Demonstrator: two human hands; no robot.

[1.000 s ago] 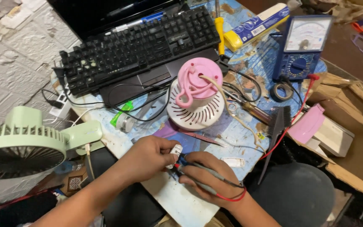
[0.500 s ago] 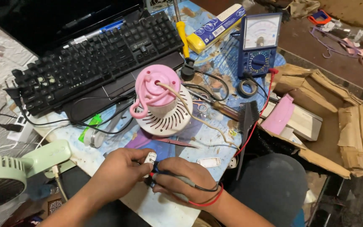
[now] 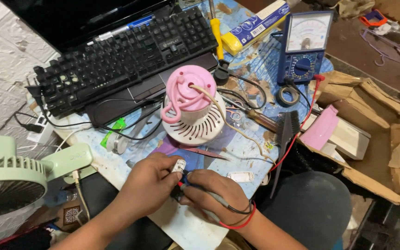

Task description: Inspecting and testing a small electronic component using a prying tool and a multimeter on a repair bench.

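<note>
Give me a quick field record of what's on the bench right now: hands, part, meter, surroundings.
left hand: pinches small white rectangular part
right hand: holds red and black probe leads against the part
meter: blue analogue multimeter, far right of table
centre: pink and white round fan unit
left edge: pale green desk fan
rear: black keyboard

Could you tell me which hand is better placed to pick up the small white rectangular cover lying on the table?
Right. The right hand lies just beside the white rectangular cover, though it holds probe leads; the left hand grips a small white part, farther off.
</note>
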